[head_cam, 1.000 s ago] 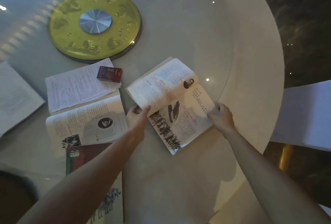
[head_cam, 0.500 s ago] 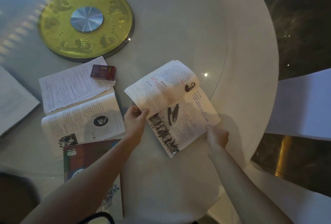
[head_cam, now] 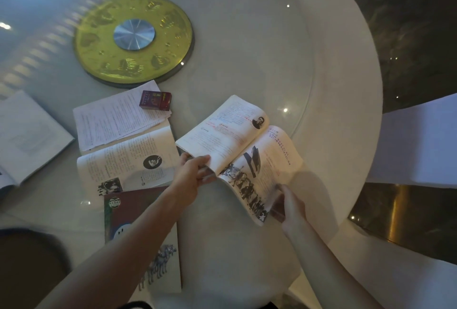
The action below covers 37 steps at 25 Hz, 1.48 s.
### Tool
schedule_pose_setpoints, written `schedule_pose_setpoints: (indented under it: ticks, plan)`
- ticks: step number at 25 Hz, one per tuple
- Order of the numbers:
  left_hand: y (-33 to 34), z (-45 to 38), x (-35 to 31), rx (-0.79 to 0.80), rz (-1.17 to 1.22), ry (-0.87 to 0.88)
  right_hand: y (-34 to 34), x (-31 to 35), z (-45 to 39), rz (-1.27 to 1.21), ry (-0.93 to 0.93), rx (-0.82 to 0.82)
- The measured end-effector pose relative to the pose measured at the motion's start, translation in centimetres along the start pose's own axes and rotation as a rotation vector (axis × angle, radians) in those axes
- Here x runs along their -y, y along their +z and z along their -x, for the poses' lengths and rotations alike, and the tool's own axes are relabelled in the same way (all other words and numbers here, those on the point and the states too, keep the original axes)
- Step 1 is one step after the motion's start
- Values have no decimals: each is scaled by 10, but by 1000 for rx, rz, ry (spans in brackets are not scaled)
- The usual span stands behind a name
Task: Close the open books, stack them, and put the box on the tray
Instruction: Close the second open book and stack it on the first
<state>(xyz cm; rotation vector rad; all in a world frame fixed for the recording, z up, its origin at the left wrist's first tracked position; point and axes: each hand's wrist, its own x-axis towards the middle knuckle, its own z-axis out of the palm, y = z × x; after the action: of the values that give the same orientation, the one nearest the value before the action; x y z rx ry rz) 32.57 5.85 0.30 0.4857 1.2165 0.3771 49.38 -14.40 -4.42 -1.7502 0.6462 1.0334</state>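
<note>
The left hand (head_cam: 195,172) pinches the near edge of the left-hand pages of an open book (head_cam: 241,155) on the round white bench (head_cam: 346,101), while the right hand (head_cam: 290,206) grips the near right corner of its right-hand pages, which curve up off the surface. To the left lies a second open book (head_cam: 123,160) with a small dark red box (head_cam: 155,100) resting on its far page, a closed book (head_cam: 138,234) overlapping its near edge, and the gold tray (head_cam: 99,44) beyond

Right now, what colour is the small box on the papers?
Dark red box with gold print; head view.
</note>
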Motion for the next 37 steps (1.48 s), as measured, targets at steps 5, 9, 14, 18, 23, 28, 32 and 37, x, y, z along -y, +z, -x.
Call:
schedule_pose_setpoints:
  ticks: [5,9,14,18,23,28,32,37]
  plan:
    - [-18,20,-5,-26,-215,229,7,-9,24,-312,42,222]
    - [-36,38,-4,68,-895,676,10,-10,46,-171,-230,218]
    - [-51,57,16,193,-1609,1191,25,-6,78,-54,-324,254]
    - [-66,60,38,259,-1868,1042,29,-17,89,-2,-255,279]
    - [-97,66,54,440,-1629,805,29,-30,97,110,-371,229]
    - [-141,70,30,141,-804,383,33,-35,127,-81,-433,502]
    - [-188,74,21,152,-516,212,56,-70,149,39,-424,624]
    - [-259,90,44,43,-527,227,88,-129,159,403,-447,490]
